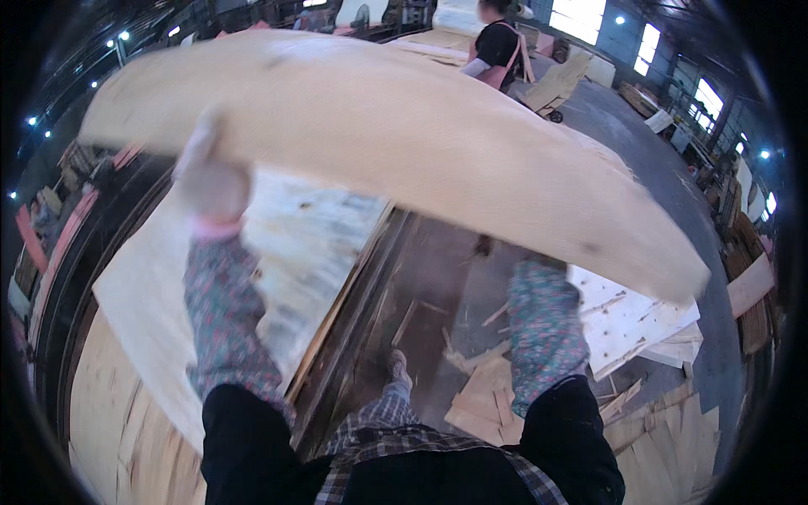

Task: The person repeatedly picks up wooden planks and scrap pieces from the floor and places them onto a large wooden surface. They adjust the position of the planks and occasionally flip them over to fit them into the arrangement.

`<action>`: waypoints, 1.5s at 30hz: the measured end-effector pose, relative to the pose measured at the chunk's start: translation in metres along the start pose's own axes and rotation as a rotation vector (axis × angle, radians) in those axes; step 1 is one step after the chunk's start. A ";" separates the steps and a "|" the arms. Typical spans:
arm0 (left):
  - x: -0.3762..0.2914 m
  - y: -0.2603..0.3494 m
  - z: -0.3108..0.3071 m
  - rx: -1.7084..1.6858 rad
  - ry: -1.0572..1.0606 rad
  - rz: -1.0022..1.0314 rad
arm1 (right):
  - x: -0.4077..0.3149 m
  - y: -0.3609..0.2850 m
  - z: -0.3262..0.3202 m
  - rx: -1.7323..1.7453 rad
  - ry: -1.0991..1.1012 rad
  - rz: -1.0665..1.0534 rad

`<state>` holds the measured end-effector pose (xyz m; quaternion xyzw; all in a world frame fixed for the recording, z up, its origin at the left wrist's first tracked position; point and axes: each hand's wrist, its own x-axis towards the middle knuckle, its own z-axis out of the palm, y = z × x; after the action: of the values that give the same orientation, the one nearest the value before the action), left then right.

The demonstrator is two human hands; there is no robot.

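Note:
A broad, pale wood veneer sheet (404,132) is held up in the air across my view, its surface blurred by motion. My left hand (218,186), in a light glove with a pink cuff, grips its near edge at the left, thumb on the face towards me. At the right, my flowered sleeve (548,328) runs up to the same edge; the right hand there is almost wholly hidden behind the sheet. Below my left arm lies another veneer sheet (309,252), whitish with grey-brown stains, on a stack.
Dark metal rails (353,341) run beside the stack. Broken veneer pieces (486,404) litter the floor near my foot (399,366). A white perforated sheet (631,315) lies at the right, above more veneer (669,435). Beyond the raised sheet stands a person (495,50) near a loaded cart (555,85).

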<state>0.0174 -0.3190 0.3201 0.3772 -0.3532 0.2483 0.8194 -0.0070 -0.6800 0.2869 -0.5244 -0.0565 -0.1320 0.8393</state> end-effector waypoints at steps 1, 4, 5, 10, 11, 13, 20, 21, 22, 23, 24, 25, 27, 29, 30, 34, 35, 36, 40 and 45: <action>-0.009 -0.001 -0.047 0.076 0.033 0.019 | 0.037 0.055 0.007 -0.009 -0.087 0.134; -0.053 -0.032 -0.132 -0.112 0.261 -0.105 | 0.083 0.201 -0.004 -0.135 -0.298 0.548; -0.068 -0.055 -0.155 -0.214 0.354 -0.152 | 0.091 0.234 -0.021 -0.172 -0.313 0.676; -0.126 -0.205 -0.269 1.262 0.482 -0.286 | 0.171 0.320 -0.061 -0.160 -0.207 0.951; -0.134 -0.228 -0.296 1.384 0.507 -0.391 | 0.192 0.323 -0.059 -0.175 -0.177 0.921; -0.144 -0.274 -0.362 0.251 0.848 -0.285 | 0.251 0.351 -0.052 -0.095 -0.229 0.932; -0.140 -0.320 -0.350 1.065 1.008 -0.719 | 0.407 0.444 -0.025 -0.172 -0.119 1.080; -0.134 -0.315 -0.337 1.617 0.704 -0.902 | 0.423 0.453 -0.006 -0.161 -0.086 1.124; -0.141 -0.308 -0.357 0.937 1.108 -0.680 | 0.436 0.474 0.008 0.045 -0.024 1.200; -0.143 -0.303 -0.376 0.221 1.358 -0.395 | 0.448 0.498 0.011 0.136 -0.013 1.187; -0.112 -0.306 -0.364 0.260 1.439 -0.334 | 0.460 0.510 0.015 0.211 -0.042 1.120; -0.080 -0.297 -0.341 0.318 1.531 -0.268 | 0.465 0.508 0.031 0.292 -0.073 1.072; -0.091 -0.229 -0.399 0.408 1.472 -0.436 | 0.485 0.490 0.088 0.171 -0.138 1.007; 0.018 -0.220 -0.408 0.765 1.430 -0.384 | 0.536 0.460 0.149 0.184 -0.191 0.917; 0.061 -0.204 -0.428 1.177 1.222 -0.422 | 0.564 0.456 0.187 0.288 -0.231 0.891; 0.278 -0.120 -0.500 1.643 0.765 -0.089 | 0.727 0.444 0.374 0.245 -0.496 0.536; 0.320 -0.097 -0.492 1.629 0.728 0.027 | 0.754 0.413 0.413 0.411 -0.579 0.600; 0.375 -0.091 -0.491 1.575 0.656 0.144 | 0.802 0.402 0.434 0.405 -0.711 0.379; 0.423 -0.133 -0.464 1.688 0.387 0.315 | 0.881 0.357 0.439 0.720 -0.838 0.399; 0.313 -0.242 -0.436 0.583 0.341 0.100 | 0.857 0.435 0.343 0.748 -0.847 0.386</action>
<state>0.5477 -0.0722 0.2498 0.5307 -0.1431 0.4380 0.7113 0.9515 -0.3315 0.2623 -0.2011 -0.3326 0.2723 0.8802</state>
